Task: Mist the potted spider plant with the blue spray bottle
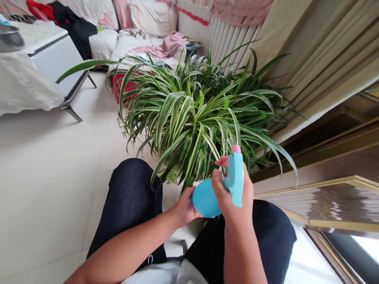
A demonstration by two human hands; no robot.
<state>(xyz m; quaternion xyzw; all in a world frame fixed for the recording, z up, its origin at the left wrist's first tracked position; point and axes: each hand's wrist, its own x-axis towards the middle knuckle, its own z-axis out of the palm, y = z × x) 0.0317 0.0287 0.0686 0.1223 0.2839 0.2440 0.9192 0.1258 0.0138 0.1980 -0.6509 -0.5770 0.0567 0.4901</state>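
Observation:
A light blue spray bottle (206,199) with a pink nozzle (235,149) is held between my two hands, above my knees. My right hand (237,201) wraps round its neck and spray head, with a finger at the pink trigger. Cupped under the bottle's body on the left is my left hand (186,206), its fingers partly hidden behind it. Just beyond the nozzle spreads a bushy spider plant (190,117) with long green and cream striped leaves. Some leaves look wet. The plant's pot is hidden by the foliage.
At the left stands a table with a white cloth (20,86) and a metal bowl (6,38). A sofa with clothes (161,48) is behind the plant. Curtains (329,60) and a glossy cabinet (339,201) line the right side. Pale tiles (45,186) cover the floor.

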